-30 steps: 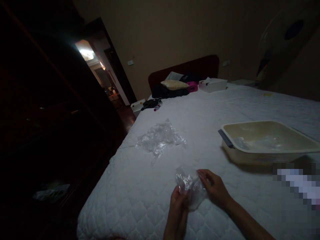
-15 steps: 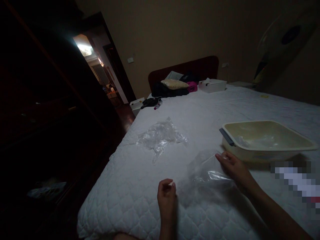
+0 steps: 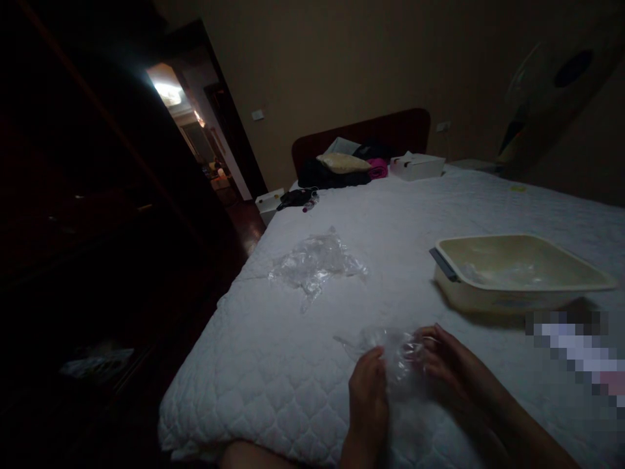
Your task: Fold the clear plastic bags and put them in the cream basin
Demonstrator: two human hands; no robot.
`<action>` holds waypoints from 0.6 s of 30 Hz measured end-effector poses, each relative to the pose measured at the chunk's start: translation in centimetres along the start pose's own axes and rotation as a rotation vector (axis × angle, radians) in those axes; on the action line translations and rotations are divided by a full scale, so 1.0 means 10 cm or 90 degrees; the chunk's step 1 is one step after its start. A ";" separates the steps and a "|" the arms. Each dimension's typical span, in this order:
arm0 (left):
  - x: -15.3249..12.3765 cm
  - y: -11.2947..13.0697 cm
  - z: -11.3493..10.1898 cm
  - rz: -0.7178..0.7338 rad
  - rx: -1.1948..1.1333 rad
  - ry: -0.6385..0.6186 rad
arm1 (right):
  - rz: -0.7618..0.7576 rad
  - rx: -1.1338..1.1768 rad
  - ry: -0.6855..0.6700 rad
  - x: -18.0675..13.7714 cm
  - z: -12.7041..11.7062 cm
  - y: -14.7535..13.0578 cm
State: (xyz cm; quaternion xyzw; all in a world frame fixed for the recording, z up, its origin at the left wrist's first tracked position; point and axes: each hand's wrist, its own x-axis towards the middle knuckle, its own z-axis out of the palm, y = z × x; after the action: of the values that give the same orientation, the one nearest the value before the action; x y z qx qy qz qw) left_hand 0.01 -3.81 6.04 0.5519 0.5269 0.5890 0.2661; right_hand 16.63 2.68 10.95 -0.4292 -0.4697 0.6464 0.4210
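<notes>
Between my two hands, over the near part of the bed, is a clear plastic bag (image 3: 403, 361), crumpled and shiny. My left hand (image 3: 368, 391) has its fingers closed on the bag's left side. On the other side my right hand (image 3: 446, 361) grips the bag with bent fingers. Farther up the bed lies a flattened heap of clear plastic bags (image 3: 315, 264). To the right stands a cream plastic basin (image 3: 517, 299) with a grey handle; some clear plastic lies in it.
The white quilted bed (image 3: 263, 365) spreads under everything. A blurred-out flat item (image 3: 581, 352) lies right of my right hand. Near the headboard (image 3: 410, 127) are piled clothes (image 3: 332, 176) and a white box (image 3: 417, 166). A fan (image 3: 566, 71) stands at the far right.
My left hand has moved right and taken hold of the plastic bag. My right hand has come down nearer to it, and the spread bag is now bunched between them.
</notes>
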 end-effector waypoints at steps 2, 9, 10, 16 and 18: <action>0.02 0.08 -0.02 -0.133 -0.130 0.013 | -0.122 -0.140 0.036 0.03 -0.08 0.01; 0.03 0.10 -0.05 -0.356 -0.329 0.022 | -0.303 -0.528 -0.132 -0.06 -0.13 -0.02; 0.03 0.10 -0.05 -0.371 -0.327 0.022 | -0.302 -0.521 -0.173 -0.10 -0.13 -0.03; 0.09 0.24 -0.08 -0.435 -0.298 0.130 | -0.206 -0.421 -0.248 -0.19 -0.10 -0.05; 0.10 0.25 -0.08 -0.453 -0.318 0.072 | -0.190 -0.393 -0.190 -0.16 -0.08 -0.05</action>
State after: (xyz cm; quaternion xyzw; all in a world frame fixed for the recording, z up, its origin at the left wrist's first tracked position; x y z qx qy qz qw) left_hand -0.33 -3.95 8.83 0.2215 0.5395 0.5989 0.5488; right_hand 17.87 1.46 11.59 -0.3639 -0.7559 0.4616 0.2882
